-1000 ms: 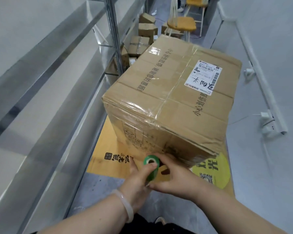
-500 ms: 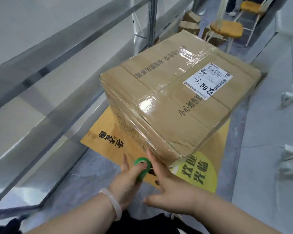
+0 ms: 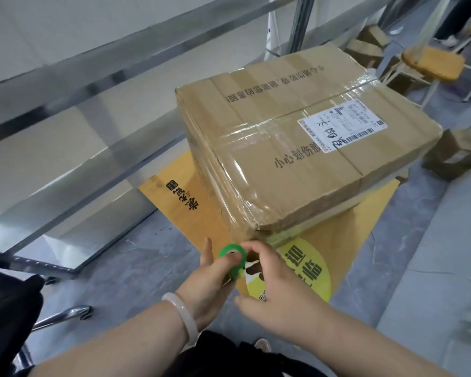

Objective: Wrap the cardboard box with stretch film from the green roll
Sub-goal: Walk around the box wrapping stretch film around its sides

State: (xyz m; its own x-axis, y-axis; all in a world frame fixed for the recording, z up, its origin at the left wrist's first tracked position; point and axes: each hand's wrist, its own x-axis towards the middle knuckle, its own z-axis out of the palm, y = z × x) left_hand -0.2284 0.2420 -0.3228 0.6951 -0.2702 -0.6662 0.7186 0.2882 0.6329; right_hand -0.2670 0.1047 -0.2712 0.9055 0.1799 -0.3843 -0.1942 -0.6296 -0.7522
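A large brown cardboard box (image 3: 297, 148) with a white shipping label sits on a yellow floor mat (image 3: 174, 197). Clear stretch film shines over its near left side and top corner. A small green roll (image 3: 233, 258) is held upright just below the box's near corner. My left hand (image 3: 210, 281) grips the roll, thumb over its core. My right hand (image 3: 267, 278) reaches in from the right, fingertips on the roll's upper edge. The film between roll and box is hard to make out.
A metal shelf frame (image 3: 93, 131) runs along the left. Small cardboard boxes (image 3: 457, 153) lie to the right and behind. A stool with a yellow seat (image 3: 433, 63) stands at the back right. A black chair base (image 3: 63, 317) is at the lower left.
My view has swung around the box toward its left side. Both hands carried the green roll along the box's lower edge to the near corner; my right hand closed back onto the roll.
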